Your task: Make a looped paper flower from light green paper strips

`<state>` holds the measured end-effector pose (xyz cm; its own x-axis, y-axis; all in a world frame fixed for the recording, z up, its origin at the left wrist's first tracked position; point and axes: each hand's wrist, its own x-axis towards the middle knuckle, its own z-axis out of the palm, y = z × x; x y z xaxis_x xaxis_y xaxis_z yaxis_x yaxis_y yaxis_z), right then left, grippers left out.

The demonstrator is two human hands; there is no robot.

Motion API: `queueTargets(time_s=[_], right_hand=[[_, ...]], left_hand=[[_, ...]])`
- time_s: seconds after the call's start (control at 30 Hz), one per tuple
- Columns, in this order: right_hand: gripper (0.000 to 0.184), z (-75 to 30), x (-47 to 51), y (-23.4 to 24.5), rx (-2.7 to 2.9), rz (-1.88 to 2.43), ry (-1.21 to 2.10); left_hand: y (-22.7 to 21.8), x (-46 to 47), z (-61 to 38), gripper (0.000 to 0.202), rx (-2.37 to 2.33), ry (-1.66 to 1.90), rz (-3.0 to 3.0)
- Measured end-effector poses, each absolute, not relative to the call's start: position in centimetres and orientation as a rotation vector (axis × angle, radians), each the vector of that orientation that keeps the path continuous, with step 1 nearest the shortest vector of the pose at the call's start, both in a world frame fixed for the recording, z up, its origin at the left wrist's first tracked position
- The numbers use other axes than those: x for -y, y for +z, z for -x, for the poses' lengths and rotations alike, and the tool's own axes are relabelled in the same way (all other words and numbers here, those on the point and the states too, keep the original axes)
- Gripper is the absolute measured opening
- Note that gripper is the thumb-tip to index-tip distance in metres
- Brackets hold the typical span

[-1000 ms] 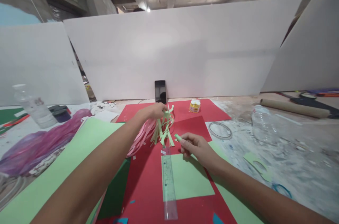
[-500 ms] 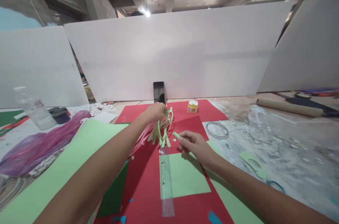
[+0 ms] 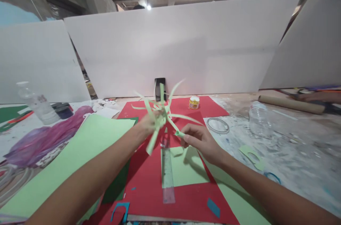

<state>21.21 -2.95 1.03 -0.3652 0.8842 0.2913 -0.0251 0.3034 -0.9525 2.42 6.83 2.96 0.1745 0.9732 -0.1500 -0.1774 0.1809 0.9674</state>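
My left hand [image 3: 151, 120], smeared by motion, is closed on a bunch of pale green paper strips [image 3: 151, 142] that splay out on all sides. Between the thumb and fingers of my right hand [image 3: 199, 140] is a small rolled green paper tube [image 3: 180, 134], close beside the strips. Below the hands, a clear ruler [image 3: 167, 175] lies along the left edge of a light green paper square [image 3: 190, 173]. A small curled green piece [image 3: 177, 151] rests near the top of that square. Red paper [image 3: 145, 189] spreads underneath.
A phone [image 3: 160, 88] leans on the white board [image 3: 226, 47]. A yellow jar [image 3: 194, 103] stands on red paper behind my hands. Left are green sheets [image 3: 71, 154], a purple plastic bag [image 3: 48, 140] and a bottle [image 3: 38, 106]. Right are a tape ring [image 3: 217, 125], a clear jar [image 3: 259, 120] and another person's hand [image 3: 323, 96].
The strips hung downward in a bundle and now flare up and outward. My left hand has turned and dropped slightly. My right hand still holds the paper tube in nearly the same place.
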Motion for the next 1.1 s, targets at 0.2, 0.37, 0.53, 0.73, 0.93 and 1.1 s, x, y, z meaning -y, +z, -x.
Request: queueTargets(time_s=[0.2, 0.37, 0.53, 0.73, 0.93, 1.1], right_hand=[[0.022, -22.3, 3.2, 2.1, 1.576, 0.76, 0.804], [0.018, -21.6, 3.6, 2.2, 1.571, 0.95, 0.652], [0.017, -20.9, 4.9, 2.8, 1.554, 0.791, 0.739], [0.019, -19.8, 6.1, 3.4, 1.913, 0.693, 1.645], [0.026, -21.0, 2.8, 1.6, 1.664, 1.084, 1.287], [0.028, -21.9, 1.8, 1.5, 1.528, 1.11, 0.918]], left_hand=[[0.6, -3.3, -3.4, 0.01, -1.092, 1.062, -1.032], [1.4, -2.0, -3.2, 0.007, -1.151, 0.99, -0.949], [0.2, -2.1, -3.0, 0.012, -1.26, 0.907, -0.946], [-0.5, -1.7, -2.9, 0.024, -1.272, 0.871, -1.08], [-0.7, -1.3, -2.5, 0.03, -1.229, 0.767, -1.07], [-0.6, -0.4, -2.6, 0.029, -1.155, 0.733, -0.927]])
